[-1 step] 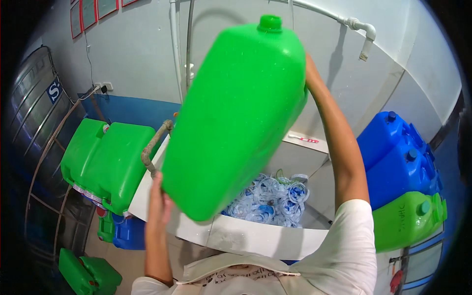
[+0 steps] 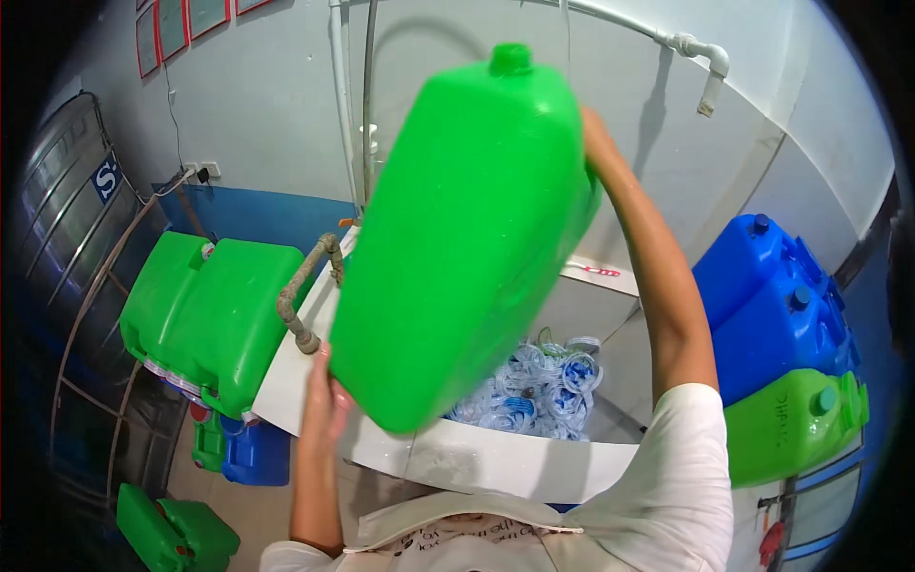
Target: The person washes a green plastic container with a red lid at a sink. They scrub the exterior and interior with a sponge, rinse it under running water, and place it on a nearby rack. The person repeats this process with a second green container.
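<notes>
A large green plastic jug hangs tilted over a white-tiled basin, its open neck toward the top and leaning right. My left hand supports its lower left corner, with the fingers partly behind it. Up on the right side, my right hand grips the jug, and its fingers are hidden behind the jug's shoulder. Inside the basin, under the jug, lies a heap of crumpled clear and blue plastic pieces, whose kind I cannot make out.
A bent grey pipe rises from the basin's left rim. Green jugs stand at the left, with blue jugs and a lighter green one at the right. A red-and-white brush lies on the back ledge.
The jug has turned slightly more upright: its neck has moved left and down, its base to the right. My left hand has shifted right with it.
</notes>
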Demonstrator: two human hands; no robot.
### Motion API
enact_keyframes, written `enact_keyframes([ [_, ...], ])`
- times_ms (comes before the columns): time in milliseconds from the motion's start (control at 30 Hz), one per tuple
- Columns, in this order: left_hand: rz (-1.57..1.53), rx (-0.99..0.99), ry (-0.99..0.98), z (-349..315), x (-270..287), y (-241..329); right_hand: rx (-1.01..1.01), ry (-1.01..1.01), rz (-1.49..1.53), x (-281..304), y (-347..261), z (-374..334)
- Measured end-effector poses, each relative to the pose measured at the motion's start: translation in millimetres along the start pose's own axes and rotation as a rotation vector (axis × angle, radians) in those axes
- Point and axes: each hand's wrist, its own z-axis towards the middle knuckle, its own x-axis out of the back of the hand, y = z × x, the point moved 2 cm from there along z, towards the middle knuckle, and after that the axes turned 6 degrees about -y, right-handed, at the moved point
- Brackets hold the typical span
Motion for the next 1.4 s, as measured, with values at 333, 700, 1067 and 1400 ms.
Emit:
enact_keyframes([
  [333,0.479,-0.097,0.486,5,-41,46,0.034,0.188,-0.092,17,-42,-12],
  [700,0.546,-0.055,0.471,-14,-70,67,-0.129,0.014,-0.11,10,-52,-17],
  [1067,0.526,0.034,0.514,-25,-79,56,-0.158,-0.092,-0.143,2,-63,-29],
  [1400,0.617,0.087,0.57,-19,-42,17,-0.056,-0.274,0.156,-66,60,-36],
])
